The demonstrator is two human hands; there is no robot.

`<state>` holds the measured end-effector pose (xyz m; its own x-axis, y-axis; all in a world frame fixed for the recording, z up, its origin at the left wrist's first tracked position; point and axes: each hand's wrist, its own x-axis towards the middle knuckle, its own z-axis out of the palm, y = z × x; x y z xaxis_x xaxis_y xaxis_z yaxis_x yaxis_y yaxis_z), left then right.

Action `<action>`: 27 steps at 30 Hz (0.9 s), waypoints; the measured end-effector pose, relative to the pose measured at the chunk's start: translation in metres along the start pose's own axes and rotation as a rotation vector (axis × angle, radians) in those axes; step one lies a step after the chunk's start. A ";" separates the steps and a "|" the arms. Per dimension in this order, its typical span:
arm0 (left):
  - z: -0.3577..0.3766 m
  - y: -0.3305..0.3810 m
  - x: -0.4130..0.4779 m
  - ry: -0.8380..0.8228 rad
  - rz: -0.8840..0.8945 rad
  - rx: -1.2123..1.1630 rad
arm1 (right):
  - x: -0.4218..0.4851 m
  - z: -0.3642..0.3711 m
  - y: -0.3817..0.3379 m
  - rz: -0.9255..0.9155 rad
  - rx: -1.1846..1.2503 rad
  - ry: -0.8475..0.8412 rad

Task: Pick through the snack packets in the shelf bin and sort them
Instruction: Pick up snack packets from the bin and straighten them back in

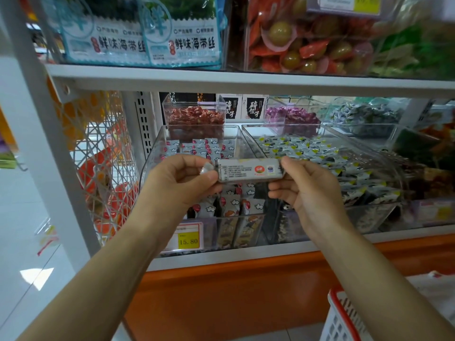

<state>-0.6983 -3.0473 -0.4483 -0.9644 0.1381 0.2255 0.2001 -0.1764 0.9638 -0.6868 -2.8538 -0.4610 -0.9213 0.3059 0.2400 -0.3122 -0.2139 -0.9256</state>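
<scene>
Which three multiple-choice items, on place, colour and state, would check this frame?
1. The grey snack packet is: A. lying in a bin; B. held up before the clear shelf bin; C. on the floor.
2. The price tag shows 15.80 on: A. yellow; B. blue; C. green.
3. The left hand is: A. flat open; B. pinching the packet's end; C. hanging idle.
Key: B, it hangs between left hand and right hand; A, yellow behind the digits; B, thumb and fingers close on its left end.

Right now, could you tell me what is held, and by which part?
A snack packet, left hand pinching its left end, right hand its right end.
</scene>
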 end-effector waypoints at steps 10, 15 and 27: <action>-0.009 -0.003 0.006 0.126 -0.119 -0.374 | 0.002 0.003 0.005 0.011 0.153 -0.157; -0.008 -0.003 0.005 0.140 -0.129 -0.396 | 0.002 0.003 0.006 -0.004 0.131 -0.153; -0.007 -0.005 0.006 -0.019 -0.123 -0.228 | 0.003 -0.004 0.004 0.024 0.015 -0.092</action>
<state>-0.7063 -3.0528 -0.4524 -0.9752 0.1903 0.1132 0.0352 -0.3718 0.9277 -0.6899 -2.8498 -0.4647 -0.9459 0.2142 0.2438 -0.2920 -0.2340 -0.9273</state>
